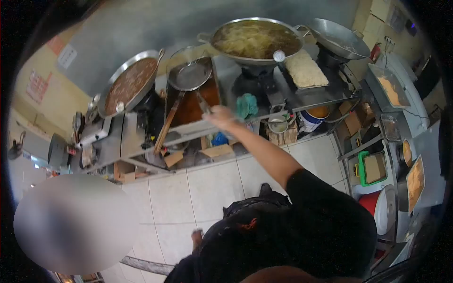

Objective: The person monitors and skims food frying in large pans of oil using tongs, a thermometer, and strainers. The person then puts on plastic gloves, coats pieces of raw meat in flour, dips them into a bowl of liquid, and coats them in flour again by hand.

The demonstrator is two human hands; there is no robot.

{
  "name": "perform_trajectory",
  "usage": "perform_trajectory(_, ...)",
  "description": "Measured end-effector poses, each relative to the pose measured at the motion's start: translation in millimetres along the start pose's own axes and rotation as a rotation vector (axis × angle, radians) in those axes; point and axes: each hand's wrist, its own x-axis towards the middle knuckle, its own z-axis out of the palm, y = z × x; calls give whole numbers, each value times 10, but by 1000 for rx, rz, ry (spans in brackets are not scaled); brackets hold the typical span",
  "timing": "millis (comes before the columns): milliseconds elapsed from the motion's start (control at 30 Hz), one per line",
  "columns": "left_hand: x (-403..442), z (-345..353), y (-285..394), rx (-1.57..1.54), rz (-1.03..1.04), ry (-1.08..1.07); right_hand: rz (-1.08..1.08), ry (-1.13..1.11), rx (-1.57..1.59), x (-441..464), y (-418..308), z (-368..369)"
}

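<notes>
My right hand (219, 118) reaches out over the front edge of the stove counter. It is closed, slightly blurred, around the end of a long-handled utensil (203, 102); the utensil's far end lies by the strainer and its kind is unclear. A round mesh strainer (190, 75) with a long wooden handle rests over a rectangular pan of reddish-brown oil (191, 109). Low beside my body, a small part of my left hand (197, 237) shows; its fingers are not clear enough to read.
A wok of brown liquid (130, 85) stands left, a large wok of bubbling oil (255, 40) behind, and another wok (339, 40) right. A tray of pale food (306, 70) and a green cloth or bag (247, 105) lie nearby. A blurred shape (75, 224) fills the lower left.
</notes>
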Motion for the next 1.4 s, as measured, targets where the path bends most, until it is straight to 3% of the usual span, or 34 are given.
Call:
perform_trajectory(133,-54,319,118,142,-13,38,-13,-151,-301,745,-135,217)
perform_trajectory(267,-1,717,361,270,-15,-4,175,-291,-253,1586,682,1401)
perform_trajectory(300,48,767,405,293,-11,-19,214,-325,-48,1509,571,1174)
perform_trajectory(367,183,850,535,343,9,-52,504,-370,941,1336,256,690)
perform_trajectory(400,243,879,609,373,24,-71,603,-363,1222,1327,168,568)
perform_trajectory(433,312,914,673,407,42,-96,633,-367,1282,1342,96,494)
perform_trajectory(467,386,926,746,457,73,-124,511,-374,994,1402,117,511)
perform_trajectory(500,468,930,813,506,108,-158,520,-363,990,1400,257,592)
perform_trajectory(533,573,942,903,558,154,-193,218,-361,781,1337,442,645)
perform_trajectory(600,756,1007,1105,640,266,-275,-41,-392,603,1139,471,300)
perform_trajectory(700,1022,1199,1515,722,510,-430,387,-528,907,641,-217,-915)
perform_trajectory(767,1017,1483,1964,731,711,-557,335,-652,954,638,-133,-1328)
perform_trajectory(833,1003,1855,2434,579,534,-660,230,-529,784,586,-274,-1837)
perform_trajectory(867,965,2080,2676,460,237,-672,207,-470,786,571,-269,-2064)
perform_trajectory(900,996,2230,2763,463,240,-674,181,-409,788,574,-232,-2300)
perform_trajectory(967,1083,2489,2848,620,271,-676,372,-261,763,687,-99,-2871)
perform_trajectory(1033,1113,2717,2856,639,294,-633,358,-110,646,741,-7,-3434)
perform_trajectory(1100,1092,2914,2792,485,478,-568,228,-90,151,886,433,-3979)
perform_trajectory(1167,1035,3031,2715,433,305,-452,-139,167,-742,1113,1234,-4449)
perform_trajectory(1300,1199,3114,2224,351,89,-358,-233,182,-1042,1189,1559,-4985)
perform_trajectory(1367,1226,3102,1834,320,12,-209,66,20,-1191,1281,1655,-5095)
perform_trajectory(1400,1605,2967,1254,135,126,-218,57,-8,-1138,1335,1755,-5120)
